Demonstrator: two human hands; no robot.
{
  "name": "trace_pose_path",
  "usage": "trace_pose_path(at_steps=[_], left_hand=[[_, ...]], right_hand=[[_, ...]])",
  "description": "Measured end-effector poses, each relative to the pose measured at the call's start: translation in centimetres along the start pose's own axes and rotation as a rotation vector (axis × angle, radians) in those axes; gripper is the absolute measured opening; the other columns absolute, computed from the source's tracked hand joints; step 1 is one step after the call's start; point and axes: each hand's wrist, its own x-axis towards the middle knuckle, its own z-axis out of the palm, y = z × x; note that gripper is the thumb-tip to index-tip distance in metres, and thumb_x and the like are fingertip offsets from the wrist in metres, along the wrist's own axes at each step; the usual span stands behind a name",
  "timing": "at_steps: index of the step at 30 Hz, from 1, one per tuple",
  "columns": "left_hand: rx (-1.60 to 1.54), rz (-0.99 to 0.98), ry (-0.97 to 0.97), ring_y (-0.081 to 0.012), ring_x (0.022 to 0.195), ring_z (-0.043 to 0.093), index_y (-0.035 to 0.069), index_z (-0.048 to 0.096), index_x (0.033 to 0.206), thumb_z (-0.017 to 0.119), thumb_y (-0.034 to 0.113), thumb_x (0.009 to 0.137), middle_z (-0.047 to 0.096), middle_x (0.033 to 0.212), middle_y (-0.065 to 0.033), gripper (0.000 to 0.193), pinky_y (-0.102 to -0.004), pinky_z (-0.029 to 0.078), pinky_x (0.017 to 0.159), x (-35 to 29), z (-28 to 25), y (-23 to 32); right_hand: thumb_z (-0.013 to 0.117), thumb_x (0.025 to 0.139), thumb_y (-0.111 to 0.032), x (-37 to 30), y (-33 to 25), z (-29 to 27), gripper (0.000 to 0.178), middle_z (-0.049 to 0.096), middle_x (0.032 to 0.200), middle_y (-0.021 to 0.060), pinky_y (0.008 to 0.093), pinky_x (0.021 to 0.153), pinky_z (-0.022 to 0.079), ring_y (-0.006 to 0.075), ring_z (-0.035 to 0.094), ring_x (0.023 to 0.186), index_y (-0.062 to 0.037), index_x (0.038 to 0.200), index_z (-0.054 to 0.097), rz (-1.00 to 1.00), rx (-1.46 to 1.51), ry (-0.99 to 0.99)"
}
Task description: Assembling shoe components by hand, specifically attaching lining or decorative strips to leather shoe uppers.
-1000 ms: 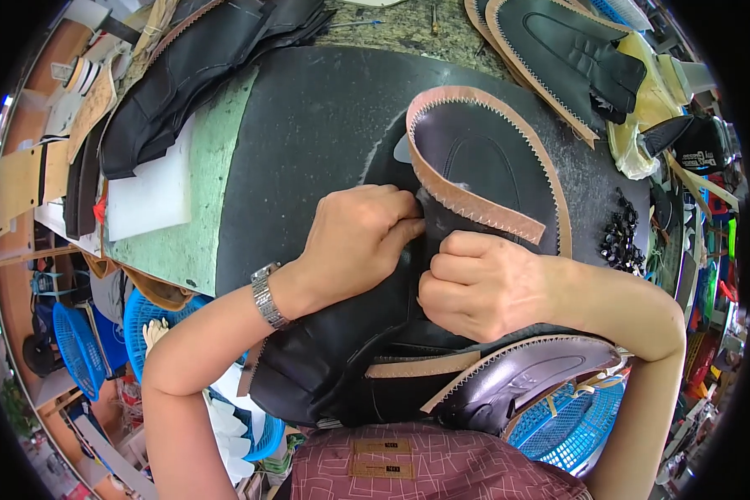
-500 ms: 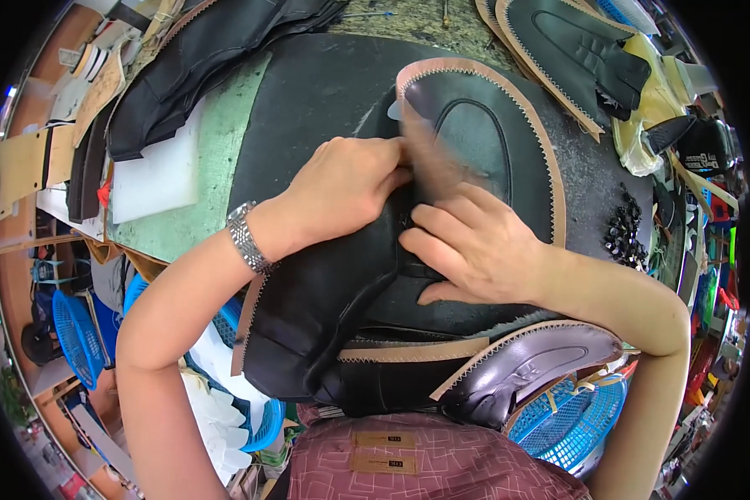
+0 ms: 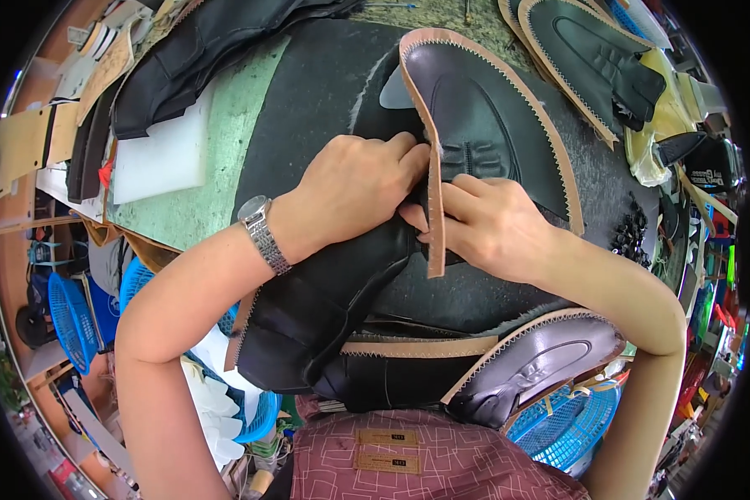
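A black leather shoe upper (image 3: 521,100), edged with a tan zigzag-stitched strip, stands folded up on the dark work mat (image 3: 308,92). My left hand (image 3: 354,179), a metal watch (image 3: 264,233) on its wrist, is closed on the upper's dark middle part, left of the raised strip. My right hand (image 3: 496,221) is closed on the same upper from the right; its fingertips pass partly behind the strip's lower end. What lies between the fingertips is hidden. More black leather (image 3: 308,325) extends from my left hand toward my lap.
Another upper (image 3: 533,362) hangs over the near edge. Further uppers (image 3: 592,62) lie at the back right, near small black pieces (image 3: 632,232). Black leather (image 3: 200,58) and a white block (image 3: 160,162) sit at the left. Blue baskets (image 3: 567,425) stand below the table.
The upper's edging strip, blurred before, now stands upright and still between my hands. My right hand has moved slightly up and right, and its fingers have drawn in.
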Motion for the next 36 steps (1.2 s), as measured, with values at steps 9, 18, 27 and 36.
trace_pose_path(at_steps=[9,18,27,36], left_hand=[[-0.029,-0.028,-0.010,-0.0215,0.056,0.060,0.006,0.055,0.085,0.055,0.014,0.081,0.055,0.073,-0.0064,0.009,-0.0323,0.049,0.047,-0.1,-0.1,0.1],[-0.029,-0.025,-0.005,-0.0225,0.057,0.060,0.005,0.056,0.088,0.057,0.013,0.079,0.056,0.073,-0.0063,0.011,-0.0329,0.049,0.048,0.0,-0.2,0.2],[-0.077,-0.041,0.006,-0.0237,0.058,0.061,0.004,0.057,0.088,0.056,0.011,0.079,0.057,0.073,-0.0071,0.012,-0.0339,0.049,0.049,-0.1,0.0,0.0],[-0.055,-0.024,-0.042,-0.0254,0.061,0.062,0.004,0.056,0.089,0.056,0.010,0.079,0.058,0.075,-0.0072,0.012,-0.0358,0.049,0.051,-0.1,0.2,0.2]], right_hand=[[0.059,0.064,-0.016,1.4,-0.5,-1.3,0.021,0.051,0.070,0.0052,0.0266,0.045,0.047,0.0160,0.054,0.061,-0.0001,0.077,0.060,-0.179,-0.141,-0.123],[0.060,0.058,-0.017,1.7,-1.3,-0.9,0.025,0.054,0.055,0.0057,0.0260,0.041,0.045,0.0166,0.056,0.054,0.0046,0.070,0.061,-0.278,-0.248,-0.230],[0.059,0.064,-0.014,1.2,-1.9,-1.0,0.018,0.057,0.067,0.0100,0.0299,0.039,0.043,0.0185,0.056,0.053,0.0020,0.073,0.058,-0.106,-0.384,-0.166],[0.061,0.080,-0.012,0.3,-0.8,-1.3,0.010,0.062,0.077,0.0119,0.0378,0.061,0.052,0.0317,0.062,0.067,-0.0023,0.082,0.062,0.196,0.537,-0.251]])
